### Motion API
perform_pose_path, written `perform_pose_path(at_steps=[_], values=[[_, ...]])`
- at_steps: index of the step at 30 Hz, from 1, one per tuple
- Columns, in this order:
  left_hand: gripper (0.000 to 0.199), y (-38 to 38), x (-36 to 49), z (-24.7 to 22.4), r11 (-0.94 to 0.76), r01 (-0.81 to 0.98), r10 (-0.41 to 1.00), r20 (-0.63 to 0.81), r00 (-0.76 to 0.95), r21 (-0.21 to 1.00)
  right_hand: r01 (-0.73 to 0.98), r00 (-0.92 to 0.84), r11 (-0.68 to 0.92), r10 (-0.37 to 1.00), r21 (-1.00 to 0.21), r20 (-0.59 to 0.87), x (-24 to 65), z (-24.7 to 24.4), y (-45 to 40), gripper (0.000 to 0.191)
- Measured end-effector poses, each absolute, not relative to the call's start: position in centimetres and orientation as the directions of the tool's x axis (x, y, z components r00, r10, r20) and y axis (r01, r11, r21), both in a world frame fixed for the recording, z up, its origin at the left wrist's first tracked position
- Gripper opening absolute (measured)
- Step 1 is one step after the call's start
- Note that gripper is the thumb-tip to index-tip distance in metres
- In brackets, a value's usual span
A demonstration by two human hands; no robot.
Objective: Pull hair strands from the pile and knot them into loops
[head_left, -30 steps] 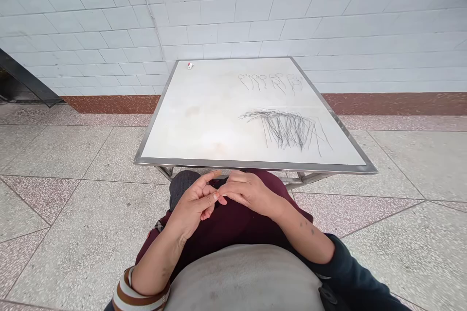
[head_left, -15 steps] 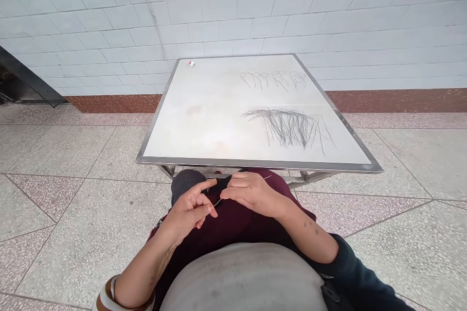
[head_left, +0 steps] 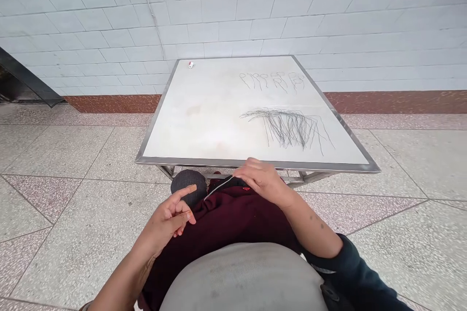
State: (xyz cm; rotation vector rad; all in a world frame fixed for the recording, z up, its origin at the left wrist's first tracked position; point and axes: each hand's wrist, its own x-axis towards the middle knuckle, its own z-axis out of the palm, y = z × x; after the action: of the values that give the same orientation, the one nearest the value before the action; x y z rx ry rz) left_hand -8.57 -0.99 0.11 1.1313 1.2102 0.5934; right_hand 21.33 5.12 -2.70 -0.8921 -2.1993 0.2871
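Note:
My right hand is closed on one end of a thin wire, near the table's front edge. The wire slants down and left from its fingertips over the dark red clothing on my lap. Lower left is my left hand, its index finger stretched out with a tan wrap near the tip. Its thumb presses toward the curled fingers, and whatever lies in that pinch is too small to make out. A tangled pile of dark wires lies on the white table.
Several looped wires lie in a row toward the table's back right. A small red and white object sits at the back left corner. Behind the table stands a tiled wall.
My hands have moved apart, the left one down and left, the right one up and right. More of the wire now shows between them.

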Motion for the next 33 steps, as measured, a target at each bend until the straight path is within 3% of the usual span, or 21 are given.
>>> perform_pose_path(at_steps=[3, 6, 11, 14, 23, 33], values=[[0.067, -0.6, -10.5, 0.0, 0.348, 0.228, 0.907, -0.388, 0.163, 0.909, 0.559, -0.389, 0.686, 0.713, -0.465, 0.584, 22.4, -2.6, 5.6, 0.017], [0.059, 0.1, -9.9, 1.2, 0.234, 0.286, 0.959, -0.269, 0.087, 0.929, 0.504, -0.472, 0.752, 0.651, -0.425, 0.594, 21.8, -2.3, 5.2, 0.014], [0.053, 0.9, -4.2, 3.6, -0.055, 0.492, 0.964, -0.083, 0.254, 0.869, 0.478, -0.533, 0.789, 0.609, -0.386, 0.588, 20.0, -1.6, 3.9, 0.012], [0.05, 1.0, -1.8, 3.5, -0.127, 0.515, 0.936, -0.069, 0.344, 0.848, 0.483, -0.523, 0.776, 0.627, -0.405, 0.578, 19.9, -1.3, 3.5, 0.012], [0.049, 0.5, -0.7, 3.0, 0.011, 0.428, 0.945, -0.15, 0.292, 0.903, 0.387, -0.536, 0.744, 0.662, -0.545, 0.523, 19.1, -1.4, 3.3, 0.015], [0.049, 0.4, -0.3, 2.9, 0.088, 0.357, 0.937, -0.199, 0.288, 0.93, 0.33, -0.544, 0.715, 0.678, -0.616, 0.495, 18.9, -1.2, 3.2, 0.016]])
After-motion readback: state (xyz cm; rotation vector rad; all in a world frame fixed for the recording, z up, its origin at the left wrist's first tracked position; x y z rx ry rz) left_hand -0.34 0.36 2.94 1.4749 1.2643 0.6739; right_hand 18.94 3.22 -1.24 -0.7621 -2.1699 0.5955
